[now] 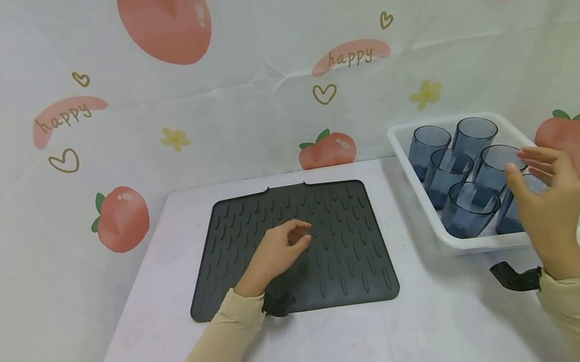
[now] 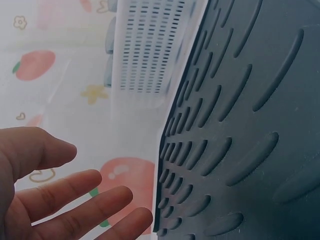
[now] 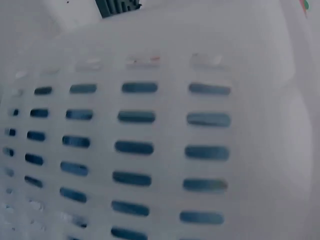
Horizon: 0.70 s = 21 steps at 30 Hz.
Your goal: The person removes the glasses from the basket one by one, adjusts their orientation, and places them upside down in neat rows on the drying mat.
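My left hand [image 1: 280,250] hovers over a dark ribbed drying mat [image 1: 345,248], its fingers bent loosely and holding nothing. In the left wrist view, that hand's fingers [image 2: 82,200] are spread apart, with the mat's raised ridges beyond them. Over the front right of a white slotted basket [image 1: 459,245] is my right hand [image 1: 551,198], thumb and fingers apart. Several blue-tinted clear glasses [image 1: 469,210] stand inside the basket, some tilted. Nearest to the right hand is the front right glass [image 1: 509,217], which it partly hides. The right wrist view shows just the basket's slotted wall [image 3: 167,165].
Both the mat and the basket rest on a white table [image 1: 348,347], the basket to the mat's right. Behind hangs a white cloth [image 1: 247,118] printed with peaches, hearts and flowers. Black straps sit at both wrists.
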Motion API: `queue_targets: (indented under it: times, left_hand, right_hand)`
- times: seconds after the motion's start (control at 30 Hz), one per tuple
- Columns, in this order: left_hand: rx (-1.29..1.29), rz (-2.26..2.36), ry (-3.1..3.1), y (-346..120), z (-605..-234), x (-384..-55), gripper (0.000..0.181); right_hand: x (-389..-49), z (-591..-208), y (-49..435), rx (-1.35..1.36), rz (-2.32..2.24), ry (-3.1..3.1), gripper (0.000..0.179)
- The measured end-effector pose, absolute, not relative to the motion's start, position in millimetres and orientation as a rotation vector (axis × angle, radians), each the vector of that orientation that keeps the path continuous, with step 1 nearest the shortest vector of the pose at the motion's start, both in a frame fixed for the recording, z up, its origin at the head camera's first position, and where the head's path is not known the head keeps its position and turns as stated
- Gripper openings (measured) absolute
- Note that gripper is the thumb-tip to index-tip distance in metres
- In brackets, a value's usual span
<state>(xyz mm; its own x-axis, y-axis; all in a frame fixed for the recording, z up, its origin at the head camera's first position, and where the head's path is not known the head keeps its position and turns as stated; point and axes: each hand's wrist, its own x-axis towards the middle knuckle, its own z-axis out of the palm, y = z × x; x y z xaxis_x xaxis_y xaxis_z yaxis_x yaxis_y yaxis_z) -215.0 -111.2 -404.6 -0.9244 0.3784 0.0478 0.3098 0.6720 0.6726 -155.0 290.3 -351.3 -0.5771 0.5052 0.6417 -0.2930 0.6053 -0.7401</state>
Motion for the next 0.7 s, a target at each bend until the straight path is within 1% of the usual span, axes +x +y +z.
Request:
queue_targets:
  times: [0.2,0.57,0.7]
  left_hand:
    - [0.581,1.117,2.774,-113.2,-404.6,-215.5,0.032]
    - [0.562,1.19,2.719,-115.6,-404.3,-215.1,0.037]
    - [0.568,1.19,2.716,-114.9,-402.8,-214.6,0.037]
  right_hand:
    - [-159.7,-358.7,303.3,-0.278,1.087,-1.92,0.033]
    - [-160.0,-366.6,318.4,-0.388,1.129,-1.898,0.027]
    - [-159.8,-370.4,325.6,-0.457,1.12,-1.936,0.028]
